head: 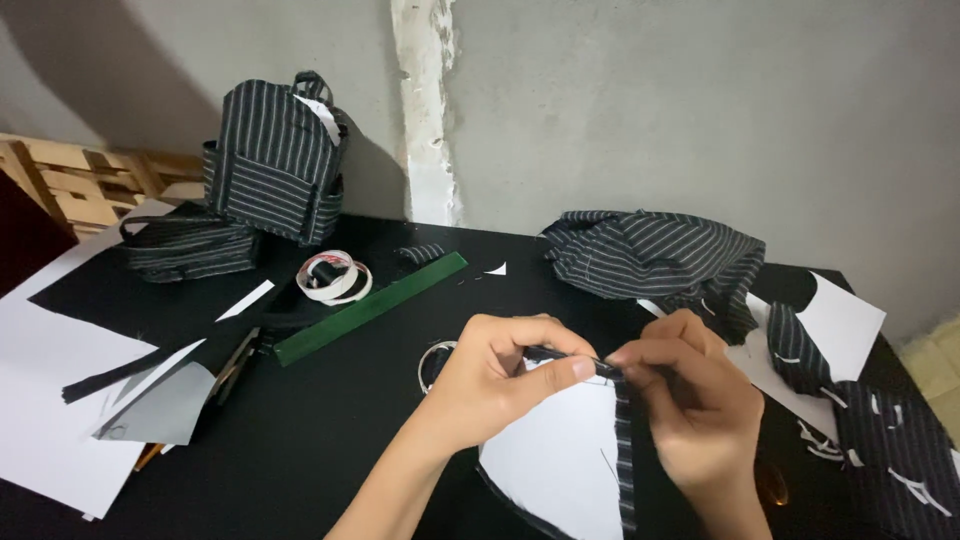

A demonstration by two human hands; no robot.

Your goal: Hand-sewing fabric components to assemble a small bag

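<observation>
My left hand [495, 375] pinches the top of a narrow black striped fabric strip [625, 450] between thumb and forefinger. My right hand [690, 395] grips the same strip just beside it, fingers curled around the upper end. The strip hangs down along the edge of a white rounded paper piece [555, 455] with a dark fabric border, lying on the black table [350, 420] under both hands. A metal ring [432, 360] peeks out behind my left hand.
A small striped backpack [275, 155] stands at the back left above a striped pouch [185, 245]. A tape roll [335, 277], a green ruler [370, 307], white paper sheets [50, 370], a striped fabric heap [650, 255] and striped pieces [890, 440] at right surround the hands.
</observation>
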